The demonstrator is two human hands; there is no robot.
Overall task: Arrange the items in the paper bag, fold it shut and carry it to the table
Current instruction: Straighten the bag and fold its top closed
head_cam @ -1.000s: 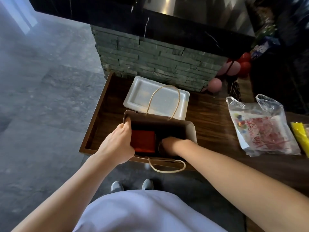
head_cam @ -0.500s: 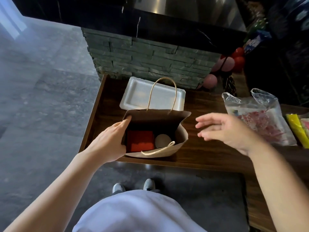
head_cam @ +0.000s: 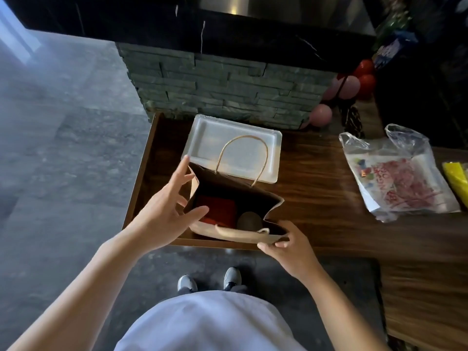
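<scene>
A brown paper bag point(head_cam: 255, 196) with twine handles stands open at the near left corner of the wooden counter point(head_cam: 316, 188). Inside lie a red box point(head_cam: 217, 209) on the left and a round pale item point(head_cam: 249, 221) on the right. My left hand point(head_cam: 167, 209) is spread at the bag's left wall, fingers apart, thumb at the rim. My right hand point(head_cam: 288, 245) pinches the near right corner of the bag's rim. The far handle stands upright; the near one lies folded over the front rim.
A white foam tray point(head_cam: 235, 150) lies just behind the bag. A clear plastic bag with red print point(head_cam: 400, 178) sits to the right, a yellow packet point(head_cam: 457, 178) beyond it. Balloons point(head_cam: 347, 87) and a stone-clad wall point(head_cam: 228, 89) stand at the back.
My right hand came out of the bag, swung right, then returned to pinch the near right rim. My left hand opened and shifted along the left wall. The bag's mouth widened.
</scene>
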